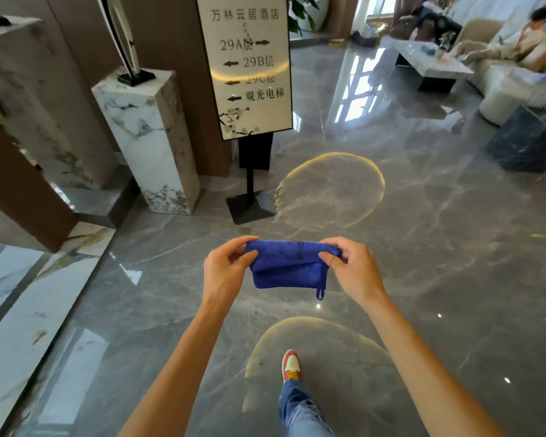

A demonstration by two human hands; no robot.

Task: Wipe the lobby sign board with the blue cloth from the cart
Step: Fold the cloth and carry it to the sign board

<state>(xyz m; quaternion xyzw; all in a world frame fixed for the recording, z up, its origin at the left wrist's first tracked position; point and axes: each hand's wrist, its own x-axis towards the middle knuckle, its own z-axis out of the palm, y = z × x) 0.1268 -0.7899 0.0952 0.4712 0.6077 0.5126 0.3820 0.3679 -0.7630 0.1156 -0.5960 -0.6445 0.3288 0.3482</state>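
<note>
Blue cloth (289, 266) hung folded between the left hand (226, 269) and right hand (349, 268), each pinching an upper corner, well short of the lobby sign board (249, 67), whose slim post and small base (249, 205) might rock under hard wiping.

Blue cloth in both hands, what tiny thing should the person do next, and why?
Probably step closer to the tall white sign board on its black stand. The left hand and right hand hold the folded blue cloth low over the grey marble floor, apart from the board, so no wiping can start yet.
</note>
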